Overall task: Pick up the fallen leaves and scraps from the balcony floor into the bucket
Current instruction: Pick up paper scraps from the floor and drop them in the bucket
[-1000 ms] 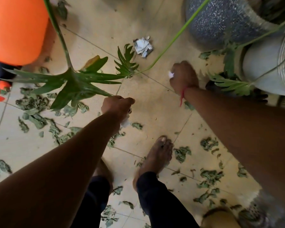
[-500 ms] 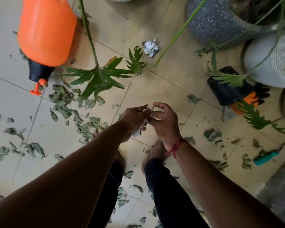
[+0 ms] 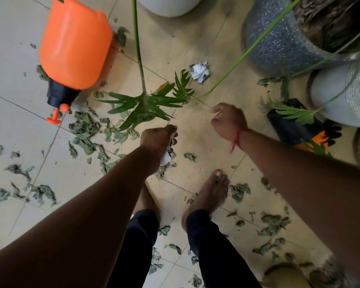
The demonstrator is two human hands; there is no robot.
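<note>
There are two hands, two bare feet, one orange spray bottle (image 3: 75,46), one ball of crumpled paper (image 3: 200,72) and three pots. The dry leaf bits (image 3: 83,127) are too many to count.

The left hand (image 3: 157,140) reaches down in the middle, just above the floor (image 3: 19,80). Its fingers are curled into a fist, and the grip is tight around a white scrap (image 3: 165,157) that pokes out from under the hand. The right hand (image 3: 229,121) is a little higher up and apart from the left one. Its fingers are curled in, but I cannot tell if the grip holds anything. A red thread (image 3: 236,140) is tied around its wrist. Both arms are stretched out long.

The leaf bits are dull green, dry and wrinkled. They lie all over the tiles: a thick bunch sits left of the left hand, near the tip of the spray bottle, and more lie around the right foot (image 3: 211,192) and the left foot (image 3: 148,202). The paper ball is white and grey, and it lies on the floor past both hands, near the blue speckled pot (image 3: 279,38).

The spray bottle lies on its side. A white pot (image 3: 168,5) is at the top, and a pale grey pot (image 3: 330,96) is on the right. A big green leaf (image 3: 146,109) on a long stem hangs just above the left hand.
</note>
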